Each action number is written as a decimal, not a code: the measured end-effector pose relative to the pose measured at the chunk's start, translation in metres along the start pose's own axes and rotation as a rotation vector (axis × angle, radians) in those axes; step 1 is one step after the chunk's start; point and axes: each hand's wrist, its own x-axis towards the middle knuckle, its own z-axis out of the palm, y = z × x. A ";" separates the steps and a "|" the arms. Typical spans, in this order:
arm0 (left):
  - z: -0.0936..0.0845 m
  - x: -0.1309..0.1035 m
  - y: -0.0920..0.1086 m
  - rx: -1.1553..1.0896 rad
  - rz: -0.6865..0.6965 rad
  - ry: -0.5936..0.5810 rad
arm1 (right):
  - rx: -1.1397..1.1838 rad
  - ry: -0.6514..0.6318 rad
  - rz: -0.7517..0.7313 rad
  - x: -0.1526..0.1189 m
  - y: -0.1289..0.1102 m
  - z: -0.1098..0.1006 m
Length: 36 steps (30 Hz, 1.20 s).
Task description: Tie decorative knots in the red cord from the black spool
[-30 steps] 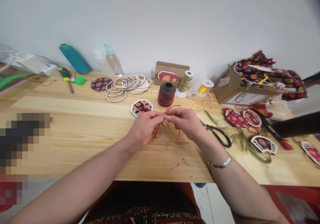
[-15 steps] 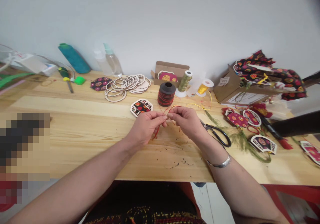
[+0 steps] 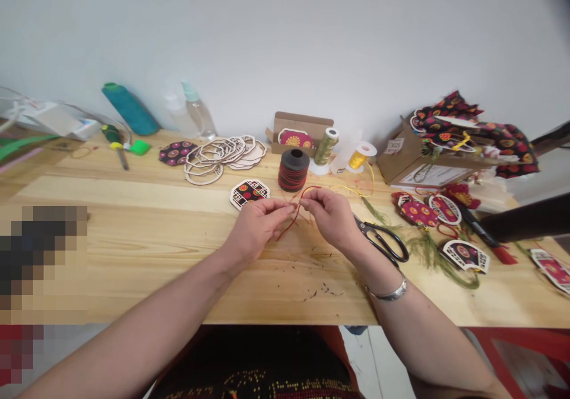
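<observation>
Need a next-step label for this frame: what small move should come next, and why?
Probably ease the hands slightly apart to draw the red cord snug: the left hand and right hand appear to pinch it with fingertips close together, while one length trails slack below them and another curves loosely over the right hand.

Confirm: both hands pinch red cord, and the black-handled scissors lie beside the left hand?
Wrong side: the black-handled scissors lie beside the right hand, not the left hand, as the head view shows. Both hands do pinch red cord.
</observation>
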 end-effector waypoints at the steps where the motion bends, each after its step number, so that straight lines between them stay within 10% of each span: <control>1: 0.000 0.000 0.000 -0.008 0.008 -0.006 | -0.009 0.003 0.002 0.000 0.000 0.000; 25: 0.003 -0.003 -0.001 0.480 0.223 -0.100 | 0.625 -0.182 0.305 -0.004 -0.011 0.003; 33: -0.004 -0.005 0.001 0.523 0.592 0.312 | 0.482 -0.153 0.226 -0.004 -0.010 0.003; 36: -0.003 -0.005 -0.002 0.399 0.613 0.222 | 0.402 -0.152 0.181 -0.004 -0.010 0.004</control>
